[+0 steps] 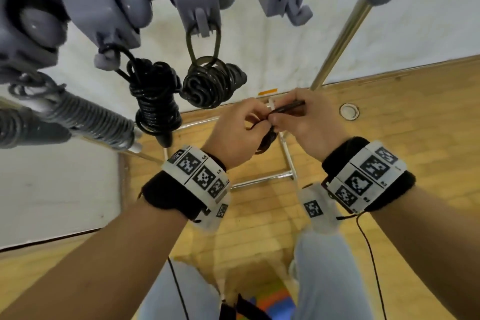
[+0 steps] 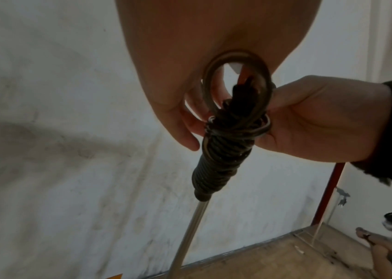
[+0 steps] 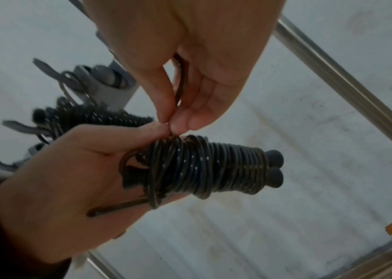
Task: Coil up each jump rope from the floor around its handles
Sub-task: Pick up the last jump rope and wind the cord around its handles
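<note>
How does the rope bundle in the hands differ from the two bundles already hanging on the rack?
The held bundle is gripped by the left hand, while the right hand pinches its cord end; the hanging bundles dangle from grey hooks, untouched. The held bundle's end loop is not yet on a hook; theirs are hooked. All are dark cord coiled around handles.

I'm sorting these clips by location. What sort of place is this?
Probably a gym or sports hall: a wooden floor, coiled jump ropes hanging from hooks on a metal rack, and the left hand and right hand winding another jump rope.
</note>
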